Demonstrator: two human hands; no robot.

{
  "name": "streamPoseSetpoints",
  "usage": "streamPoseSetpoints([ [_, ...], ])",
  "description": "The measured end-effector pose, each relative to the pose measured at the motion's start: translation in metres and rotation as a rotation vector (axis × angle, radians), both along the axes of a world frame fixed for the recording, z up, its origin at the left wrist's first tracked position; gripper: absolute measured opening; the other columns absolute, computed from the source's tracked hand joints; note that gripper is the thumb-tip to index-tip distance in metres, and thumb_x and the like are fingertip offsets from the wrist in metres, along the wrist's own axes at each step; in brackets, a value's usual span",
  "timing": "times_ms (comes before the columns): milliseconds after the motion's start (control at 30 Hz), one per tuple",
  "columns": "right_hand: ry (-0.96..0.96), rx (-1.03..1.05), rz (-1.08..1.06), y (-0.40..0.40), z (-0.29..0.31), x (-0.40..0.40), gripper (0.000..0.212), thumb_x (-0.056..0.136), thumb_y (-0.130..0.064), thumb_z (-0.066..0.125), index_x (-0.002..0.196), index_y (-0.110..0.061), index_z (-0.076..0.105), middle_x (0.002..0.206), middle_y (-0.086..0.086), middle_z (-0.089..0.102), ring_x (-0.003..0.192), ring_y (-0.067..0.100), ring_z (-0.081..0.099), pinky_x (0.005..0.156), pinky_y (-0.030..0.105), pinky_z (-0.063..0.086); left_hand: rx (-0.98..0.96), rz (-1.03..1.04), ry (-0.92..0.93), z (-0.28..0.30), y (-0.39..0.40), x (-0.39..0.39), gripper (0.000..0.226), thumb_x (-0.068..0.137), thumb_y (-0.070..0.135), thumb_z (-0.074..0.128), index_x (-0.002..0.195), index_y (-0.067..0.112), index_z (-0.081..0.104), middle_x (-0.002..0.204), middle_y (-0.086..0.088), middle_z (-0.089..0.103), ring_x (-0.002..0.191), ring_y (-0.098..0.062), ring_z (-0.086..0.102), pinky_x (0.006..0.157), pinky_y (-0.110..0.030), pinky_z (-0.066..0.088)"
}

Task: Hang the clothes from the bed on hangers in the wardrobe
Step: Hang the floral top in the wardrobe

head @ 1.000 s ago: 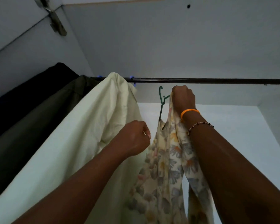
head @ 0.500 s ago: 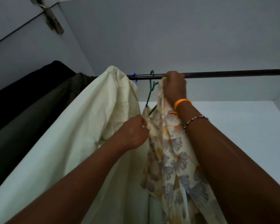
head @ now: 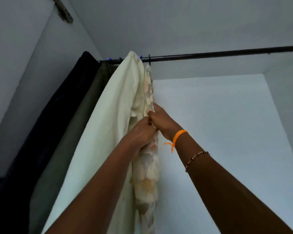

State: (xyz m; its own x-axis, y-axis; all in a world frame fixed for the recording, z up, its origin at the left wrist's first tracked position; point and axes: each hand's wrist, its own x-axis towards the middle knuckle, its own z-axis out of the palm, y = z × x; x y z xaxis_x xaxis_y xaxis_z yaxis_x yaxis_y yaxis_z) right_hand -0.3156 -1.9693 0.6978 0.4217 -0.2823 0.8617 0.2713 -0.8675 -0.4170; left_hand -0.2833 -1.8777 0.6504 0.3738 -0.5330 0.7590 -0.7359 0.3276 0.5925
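Left hand (head: 142,132): raised, fingers curled round a fold of the floral garment (head: 149,174), gripping it at about mid-height of what shows.
Right hand (head: 161,120): just above and touching the left, fingers and thumb pinching the same fabric; the two hands are close together, knuckles meeting on the cloth.
Right wrist: an orange band (head: 178,136) with a loose tail sits nearest the hand, and a thin beaded bracelet (head: 196,157) lies further down the forearm.
Floral garment: pale cloth with a faded flower print, hanging in a narrow bunch from the rail down past the hands; motion blur softens the print.
Green hanger hook (head: 149,59): looped over the rail directly above the floral garment; it appears to carry that garment, though the join is hidden by fabric.
Cream garment (head: 108,132): hangs just left of the floral one, touching it along its edge.
Olive garment (head: 78,132): next to the left, against the cream one.
Black garment (head: 41,141): furthest left, beside the wardrobe side wall.
Rail (head: 227,54): dark bar running across the wardrobe, bare to the right of the hanger.
Wardrobe back wall (head: 218,124): plain white panel behind the clothes.
Hinge (head: 64,10): metal fitting high on the left.
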Motion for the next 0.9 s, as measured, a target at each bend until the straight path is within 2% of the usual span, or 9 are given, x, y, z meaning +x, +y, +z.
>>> streamPoseSetpoints([
  [100, 0.041, 0.107, -0.003, 0.044, -0.074, -0.028, 0.029, 0.094, -0.003, 0.036, 0.116, -0.012, 0.053, 0.102, 0.004, 0.062, 0.091, 0.016, 0.058, 0.072, 0.020, 0.049, 0.124, -0.024, 0.061, -0.050, 0.034, -0.012, 0.033, 0.096, 0.004, 0.038, 0.125, 0.006, 0.054, 0.121, -0.017, 0.060, 0.105, -0.027, 0.059, 0.081, -0.034, 0.048],
  [200, 0.109, 0.212, -0.024, 0.082, -0.131, -0.056, 0.031, 0.092, 0.000, 0.038, 0.115, -0.005, 0.058, 0.108, 0.015, 0.064, 0.093, 0.022, 0.061, 0.080, 0.031, 0.051, 0.171, -0.100, 0.178, -0.101, 0.067, -0.021, 0.025, 0.098, 0.008, 0.038, 0.113, 0.016, 0.057, 0.109, -0.010, 0.061, 0.090, -0.019, 0.057, 0.070, -0.028, 0.045],
  [267, 0.163, 0.325, 0.012, 0.106, -0.165, -0.073, 0.030, 0.092, -0.001, 0.039, 0.114, 0.000, 0.058, 0.111, 0.022, 0.063, 0.092, 0.024, 0.061, 0.087, 0.039, 0.050, 0.183, -0.147, 0.293, -0.129, 0.088, -0.028, 0.021, 0.098, 0.009, 0.040, 0.104, 0.019, 0.057, 0.102, -0.008, 0.063, 0.086, -0.019, 0.059, 0.077, -0.032, 0.048],
  [367, 0.171, 0.487, 0.133, 0.144, -0.204, -0.105, 0.026, 0.094, -0.003, 0.044, 0.117, 0.000, 0.057, 0.111, 0.021, 0.061, 0.099, 0.025, 0.061, 0.094, 0.041, 0.048, 0.213, -0.215, 0.422, -0.165, 0.122, -0.047, 0.016, 0.098, 0.016, 0.047, 0.108, 0.021, 0.058, 0.105, -0.001, 0.067, 0.093, -0.015, 0.064, 0.085, -0.034, 0.051],
  [500, 0.191, 0.578, 0.157, 0.189, -0.246, -0.143, 0.028, 0.094, -0.006, 0.049, 0.121, -0.002, 0.058, 0.120, 0.018, 0.061, 0.112, 0.029, 0.059, 0.097, 0.040, 0.046, 0.221, -0.247, 0.541, -0.205, 0.169, -0.077, 0.017, 0.096, 0.018, 0.051, 0.111, 0.015, 0.059, 0.105, -0.001, 0.065, 0.100, -0.016, 0.061, 0.086, -0.031, 0.051],
  [633, 0.197, 0.609, 0.152, 0.240, -0.286, -0.173, 0.027, 0.095, -0.003, 0.043, 0.116, -0.004, 0.061, 0.118, 0.015, 0.063, 0.110, 0.026, 0.061, 0.094, 0.034, 0.050, 0.157, -0.213, 0.700, -0.248, 0.217, -0.111, 0.016, 0.097, 0.012, 0.046, 0.104, 0.013, 0.060, 0.104, -0.005, 0.066, 0.102, -0.018, 0.063, 0.081, -0.029, 0.052],
  [733, 0.193, 0.658, 0.181, 0.285, -0.316, -0.197, 0.027, 0.095, 0.000, 0.042, 0.111, -0.005, 0.062, 0.110, 0.011, 0.065, 0.105, 0.023, 0.062, 0.088, 0.028, 0.052, 0.114, -0.188, 0.782, -0.279, 0.260, -0.140, 0.018, 0.096, 0.006, 0.044, 0.096, 0.012, 0.061, 0.095, -0.004, 0.065, 0.095, -0.018, 0.063, 0.076, -0.026, 0.053],
  [833, 0.235, 0.701, 0.199, 0.337, -0.352, -0.227, 0.029, 0.093, 0.001, 0.041, 0.112, -0.003, 0.064, 0.110, 0.011, 0.066, 0.103, 0.021, 0.064, 0.081, 0.023, 0.054, 0.098, -0.147, 0.841, -0.311, 0.315, -0.175, 0.019, 0.093, 0.004, 0.044, 0.098, 0.010, 0.061, 0.096, -0.005, 0.065, 0.092, -0.016, 0.062, 0.077, -0.026, 0.054],
  [900, 0.267, 0.734, 0.242, 0.373, -0.378, -0.247, 0.029, 0.093, 0.001, 0.041, 0.110, -0.003, 0.064, 0.109, 0.013, 0.066, 0.100, 0.022, 0.065, 0.082, 0.026, 0.054, 0.107, -0.109, 0.892, -0.336, 0.355, -0.199, 0.019, 0.092, 0.003, 0.044, 0.096, 0.011, 0.061, 0.097, -0.006, 0.066, 0.092, -0.017, 0.063, 0.079, -0.027, 0.055],
])
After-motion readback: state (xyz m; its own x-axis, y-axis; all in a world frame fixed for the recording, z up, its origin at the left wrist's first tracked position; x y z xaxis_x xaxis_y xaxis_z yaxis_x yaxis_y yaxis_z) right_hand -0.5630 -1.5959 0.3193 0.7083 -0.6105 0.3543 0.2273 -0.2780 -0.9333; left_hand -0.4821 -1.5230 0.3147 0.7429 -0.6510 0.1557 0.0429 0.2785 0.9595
